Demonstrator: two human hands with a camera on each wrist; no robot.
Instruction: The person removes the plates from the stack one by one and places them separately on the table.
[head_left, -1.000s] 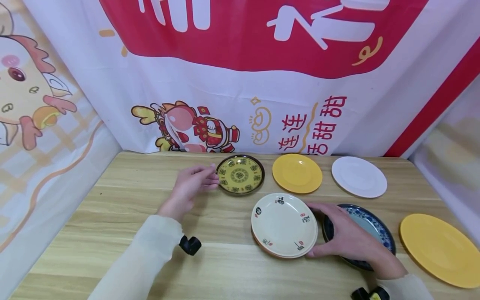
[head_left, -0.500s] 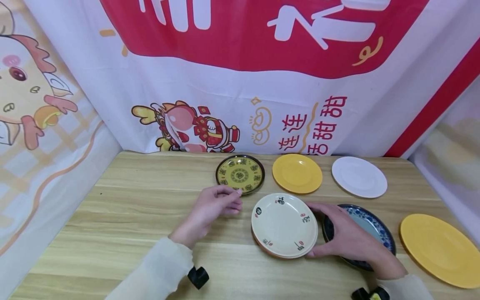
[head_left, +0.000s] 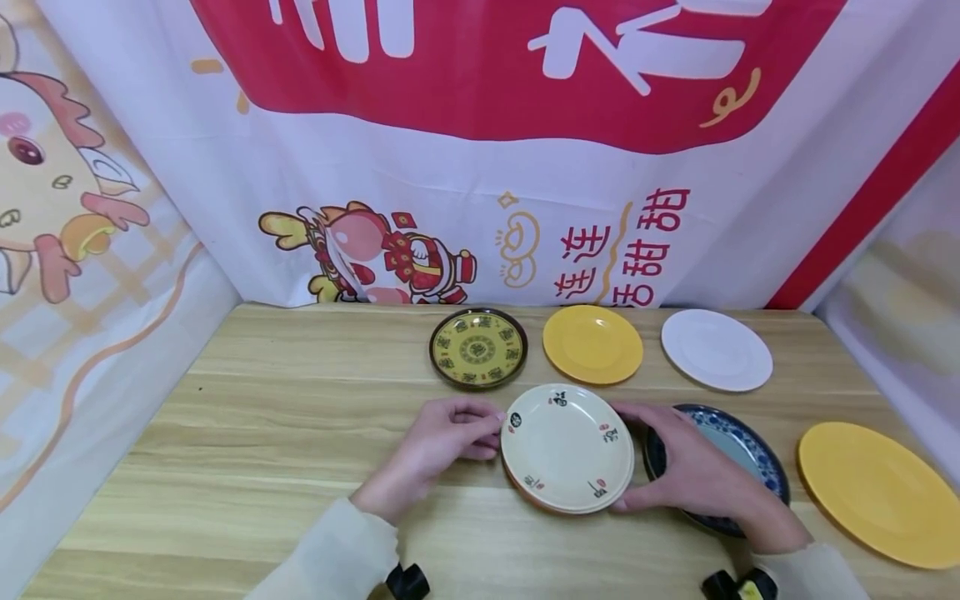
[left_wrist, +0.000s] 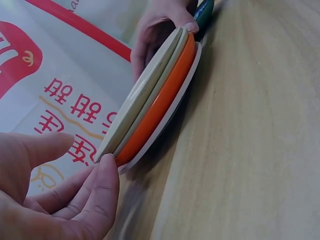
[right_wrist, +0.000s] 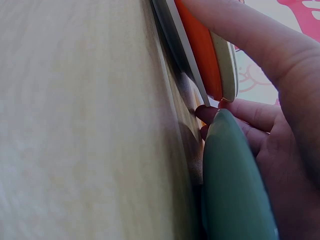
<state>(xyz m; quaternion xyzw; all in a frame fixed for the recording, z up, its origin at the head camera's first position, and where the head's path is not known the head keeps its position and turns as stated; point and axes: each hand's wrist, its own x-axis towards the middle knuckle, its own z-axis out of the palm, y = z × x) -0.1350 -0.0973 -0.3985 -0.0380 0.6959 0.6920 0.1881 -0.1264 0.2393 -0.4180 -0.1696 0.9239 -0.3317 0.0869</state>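
Observation:
A stack of plates stands at the middle front, topped by a cream plate [head_left: 567,450] with small printed characters. Below it, the left wrist view shows an orange plate [left_wrist: 159,102] and a white rim. My right hand [head_left: 686,462] grips the stack's right side, thumb at the near edge and fingers at the far edge. My left hand [head_left: 447,442] has its fingertips right at the stack's left rim, the thumb held away from it in the left wrist view. Under my right hand lies a blue-rimmed plate [head_left: 759,454], its green-blue underside near the fingers in the right wrist view.
Along the back of the wooden table [head_left: 247,433] lie a brown-rimmed patterned plate [head_left: 478,350], a yellow plate [head_left: 592,344] and a white plate [head_left: 716,350]. A larger yellow plate [head_left: 881,493] lies at the right. Printed cloth [head_left: 450,167] hangs behind.
My left hand has come away from the brown-rimmed patterned plate, moving right and toward me to the stack's left rim. My right hand keeps its grip on the stack.

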